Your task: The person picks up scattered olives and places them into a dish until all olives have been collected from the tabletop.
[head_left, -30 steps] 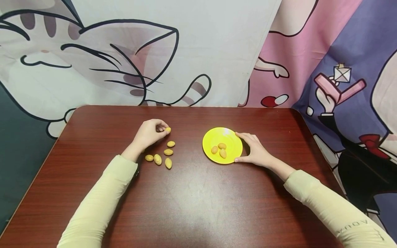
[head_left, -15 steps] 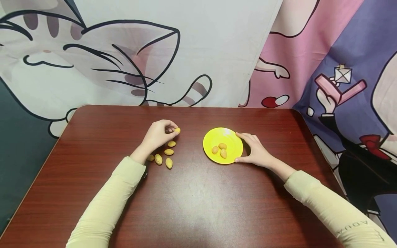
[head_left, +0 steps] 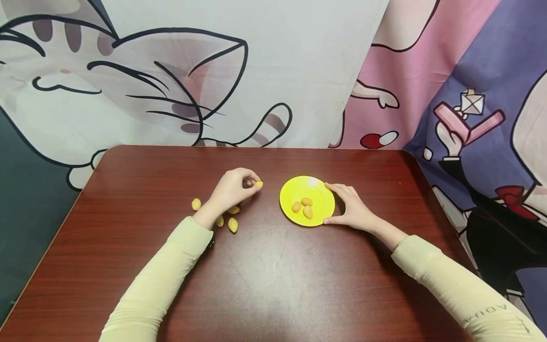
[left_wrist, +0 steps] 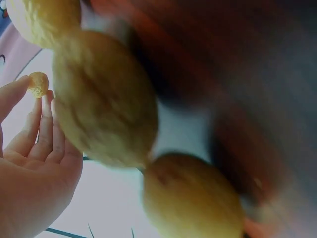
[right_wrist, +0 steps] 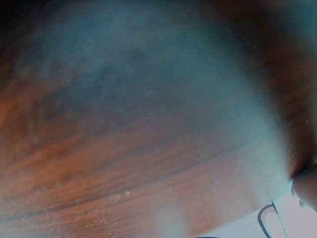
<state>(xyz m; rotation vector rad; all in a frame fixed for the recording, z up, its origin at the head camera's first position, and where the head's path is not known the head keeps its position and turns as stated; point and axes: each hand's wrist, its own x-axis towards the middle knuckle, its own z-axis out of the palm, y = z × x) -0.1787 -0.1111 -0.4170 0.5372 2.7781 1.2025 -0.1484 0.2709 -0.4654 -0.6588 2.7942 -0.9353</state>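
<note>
My left hand [head_left: 232,189] pinches a small yellow oval piece [head_left: 259,184], wrinkled like a dried fruit, between thumb and fingertips, left of the plate. In the left wrist view the same pinched piece [left_wrist: 38,84] shows at the fingertips, and large wrinkled yellow ovals [left_wrist: 104,99] loom close to the camera. My right hand [head_left: 352,209] holds the round yellow plate [head_left: 290,190] by its right rim, thumb at the near side and fingers at the far side. Three yellow pieces [head_left: 307,212] lie together on the plate.
Several loose yellow pieces [head_left: 232,225] lie under and around my left wrist, partly hidden by it. One yellow piece [head_left: 196,204] lies left of the wrist. The reddish-brown wooden table [head_left: 265,285] meets a cartoon-printed cloth [head_left: 299,71] behind it.
My left hand has moved right toward the plate with the pinched piece. A loose yellow piece now shows left of my wrist, where none lay before. My right hand and the plate keep their place.
</note>
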